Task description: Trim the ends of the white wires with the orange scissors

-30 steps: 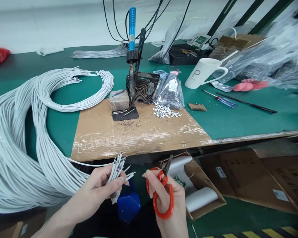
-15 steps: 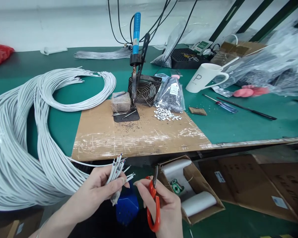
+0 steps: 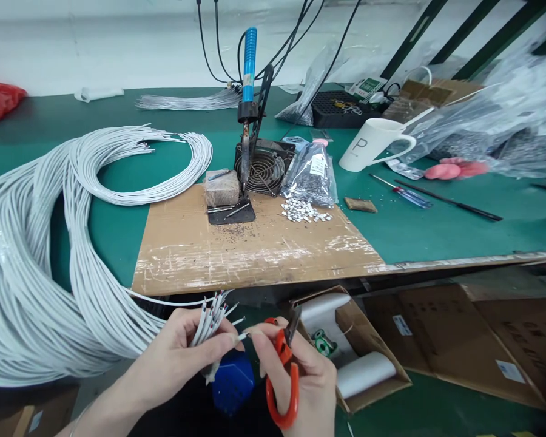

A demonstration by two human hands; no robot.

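My left hand [image 3: 195, 346] is closed round a bunch of white cable ends [image 3: 212, 318], their tips fanning upward and to the right. With thumb and forefinger, my right hand [image 3: 295, 370] pinches the tip of one cable from that bunch. Orange-handled scissors [image 3: 289, 394] rest in the same right hand, a loop round its fingers and the blades pointing up. The long white cables [image 3: 86, 255] run from the bunch to large coils at the left. Below the hands is a blue object [image 3: 233, 382], partly hidden.
A cardboard sheet [image 3: 255, 261] lies on the green bench, bearing a blue-handled soldering iron [image 3: 249, 67] in a stand and small white pieces [image 3: 303, 210]. Right of it are a white mug [image 3: 368, 144] and a screwdriver [image 3: 412, 195]. An open carton [image 3: 377, 388] stands below the bench edge.
My right hand has moved slightly left to the bunch and now pinches one cable tip. The scissors have tilted a little to the right with it.
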